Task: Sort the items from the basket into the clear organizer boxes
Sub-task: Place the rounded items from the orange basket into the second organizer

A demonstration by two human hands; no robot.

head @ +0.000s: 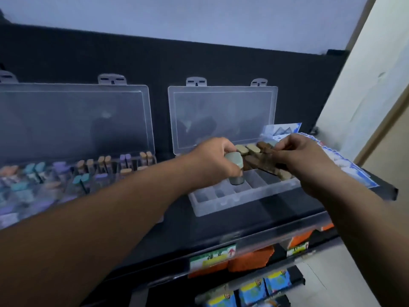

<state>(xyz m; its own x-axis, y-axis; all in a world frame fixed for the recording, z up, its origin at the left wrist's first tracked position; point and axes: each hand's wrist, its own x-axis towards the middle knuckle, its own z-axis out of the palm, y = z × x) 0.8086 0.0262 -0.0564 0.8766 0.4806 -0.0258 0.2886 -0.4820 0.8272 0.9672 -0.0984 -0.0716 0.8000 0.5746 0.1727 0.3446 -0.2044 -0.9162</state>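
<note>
The little bottle (pixel 236 171) with the grey-green cap is right in the left hand (pixel 215 156). The grip is clenched round the cap from above, and the bottle hangs straight down out of it. Its bottom end sits at an open slot in the front row of the clear organizer box (pixel 221 207). It's kinda blurry, so I can't tell if it's touching the slot floor.

Just to the right of that grip, the right hand (pixel 303 156) has its fingers curled onto a brown bottle (pixel 269 151) in the back rows, pinching it as far as I can make out. Tan caps (pixel 247 148) sit between the two hands.

Behind both grips the box lid (pixel 221 116) stands open. Way off left of the left grip there's a second organizer box (pixel 73 173), packed with pastel-capped bottles. Everything's on a black shelf (pixel 221 222), with blue-and-white packets (pixel 354 171) beyond the right hand and orange packs (pixel 252 260) on the level below.
</note>
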